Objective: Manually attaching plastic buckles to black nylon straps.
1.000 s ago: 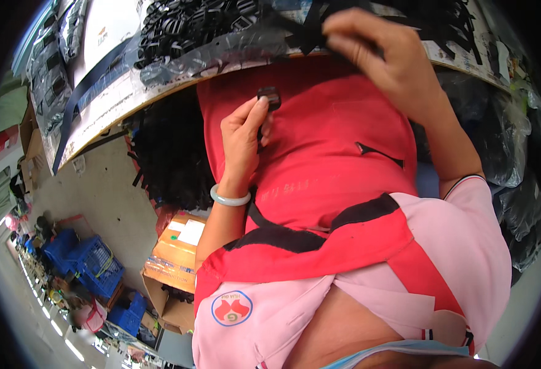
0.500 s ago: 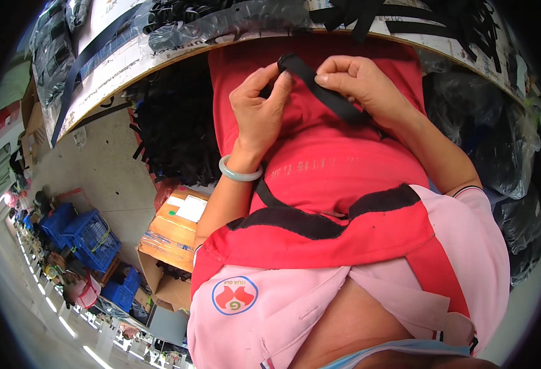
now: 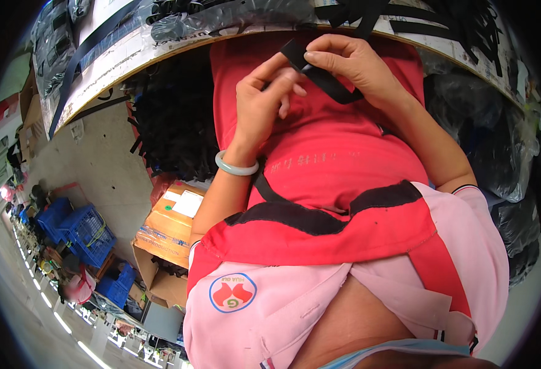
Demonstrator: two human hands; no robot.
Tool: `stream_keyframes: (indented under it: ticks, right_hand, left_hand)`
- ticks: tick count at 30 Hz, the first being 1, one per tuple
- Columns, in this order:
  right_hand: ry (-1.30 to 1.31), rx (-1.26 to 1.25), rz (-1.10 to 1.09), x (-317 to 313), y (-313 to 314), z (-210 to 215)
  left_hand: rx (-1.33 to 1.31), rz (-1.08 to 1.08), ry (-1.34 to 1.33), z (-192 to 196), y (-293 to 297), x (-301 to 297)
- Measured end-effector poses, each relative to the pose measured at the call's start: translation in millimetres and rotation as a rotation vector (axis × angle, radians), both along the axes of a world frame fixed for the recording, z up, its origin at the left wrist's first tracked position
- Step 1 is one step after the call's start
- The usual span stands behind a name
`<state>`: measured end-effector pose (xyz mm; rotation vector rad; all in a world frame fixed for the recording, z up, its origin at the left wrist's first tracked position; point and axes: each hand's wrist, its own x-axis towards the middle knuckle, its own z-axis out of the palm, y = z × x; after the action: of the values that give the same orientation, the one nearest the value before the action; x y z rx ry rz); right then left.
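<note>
A short black webbing strap (image 3: 331, 85) is held over my red apron (image 3: 319, 154), just below the table edge. My right hand (image 3: 363, 69) pinches it between thumb and fingers near its far end, and the rest droops in a curve under that hand. On the other side, my left hand (image 3: 263, 98) has its index fingertip against the strap's far end. Its thumb and other fingers are apart from the strap, slightly curled. A pale bangle (image 3: 236, 168) circles my left wrist.
Across the top runs a table edge (image 3: 178, 50) with bagged black parts (image 3: 227, 23) and loose black straps (image 3: 421, 27). Black material (image 3: 172, 132) hangs or lies below at left. Cardboard box (image 3: 171, 215) and blue crates (image 3: 86, 234) stand left; dark plastic bags (image 3: 482, 135) sit right.
My left thumb has come away from the strap's far end, which it pinched with the index finger. My right hand has moved up along the strap and now grips nearer that end.
</note>
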<state>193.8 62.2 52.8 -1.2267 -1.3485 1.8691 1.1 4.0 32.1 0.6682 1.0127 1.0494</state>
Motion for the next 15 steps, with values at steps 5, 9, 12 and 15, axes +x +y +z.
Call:
stream_keyframes:
  ticks: [5, 9, 12, 15]
  right_hand:
    - [-0.053, 0.448, -0.016, -7, -9, -7]
    - [-0.025, 0.786, -0.051, -9, -17, 30]
    - [-0.195, 0.418, 0.057, 2, -10, 27]
    - [-0.195, 0.140, 0.136, 6, -8, 18]
  left_hand:
    - [-0.156, 0.025, -0.155, -7, 3, 2]
    - [0.045, 0.136, 0.019, 5, 5, 5]
    - [0.058, 0.174, 0.070, 2, 7, 3]
    - [0.104, 0.179, 0.175, 4, 4, 7]
